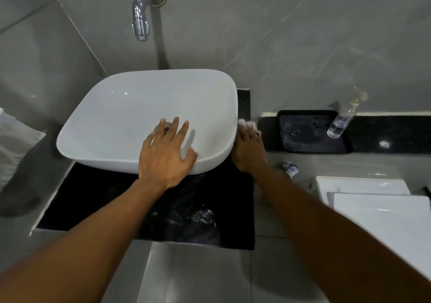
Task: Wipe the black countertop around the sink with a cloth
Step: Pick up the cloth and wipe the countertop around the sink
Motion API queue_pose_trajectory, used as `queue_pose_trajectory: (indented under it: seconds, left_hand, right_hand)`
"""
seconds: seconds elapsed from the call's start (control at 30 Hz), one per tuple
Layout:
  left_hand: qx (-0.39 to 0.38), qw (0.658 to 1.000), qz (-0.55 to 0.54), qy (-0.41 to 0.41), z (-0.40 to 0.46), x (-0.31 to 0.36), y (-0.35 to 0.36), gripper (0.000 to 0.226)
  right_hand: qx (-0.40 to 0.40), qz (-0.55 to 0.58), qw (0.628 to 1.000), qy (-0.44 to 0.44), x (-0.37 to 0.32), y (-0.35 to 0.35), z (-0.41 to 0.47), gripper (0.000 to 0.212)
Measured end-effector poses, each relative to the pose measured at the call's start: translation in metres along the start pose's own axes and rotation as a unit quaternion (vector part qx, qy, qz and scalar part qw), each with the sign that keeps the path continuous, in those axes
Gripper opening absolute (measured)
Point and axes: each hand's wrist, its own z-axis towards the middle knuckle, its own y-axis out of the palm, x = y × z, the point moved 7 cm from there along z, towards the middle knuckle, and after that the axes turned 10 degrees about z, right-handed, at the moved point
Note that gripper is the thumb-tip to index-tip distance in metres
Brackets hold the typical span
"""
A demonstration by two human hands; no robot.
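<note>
Cloth: a small pale cloth [247, 125] is held under the fingers of the right hand [248, 149], pressed on the narrow strip of counter just right of the sink; only its far edge is seen.
Countertop: the black countertop [98, 200] lies under and around the white sink [130, 116]; the near part is broad, the right part is a thin strip.
Right hand: it is closed down on the cloth, fingers pointing far, touching the side of the sink.
Left hand: the left hand [166, 153] is spread wide and laid on the near rim of the sink, holding nothing; it is judged to be a support.
Done, as judged: wet streaks and drops are seen on the near right part of the counter [198, 216], so this part was probably wiped already.
Left, as judged: the right strip is in work now; the near left part looks dry and untouched; the far side behind the sink is hidden.
Around: a black tray [310, 144] with a clear bottle [340, 125] stands on a separate ledge at the right, and a tap [141, 20] is on the far wall.
</note>
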Motion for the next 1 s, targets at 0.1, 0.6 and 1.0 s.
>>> queue_pose_trajectory:
  seconds: [0.1, 0.6, 1.0]
  left_hand:
    - [-0.001, 1.000, 0.000, -0.001, 0.000, -0.001, -0.001, 0.078]
    - [-0.006, 1.000, -0.008, -0.007, 0.000, -0.002, 0.004, 0.075]
    - [-0.049, 0.991, -0.115, 0.050, -0.114, 0.148, 0.075, 0.078]
  right_hand:
    - [-0.028, -0.028, 0.999, -0.014, -0.002, -0.004, 0.039, 0.065]
    - [-0.057, 0.059, 0.992, -0.100, -0.051, 0.056, -0.188, 0.065]
    - [0.074, 0.155, 0.985, 0.015, -0.104, -0.059, -0.011, 0.092]
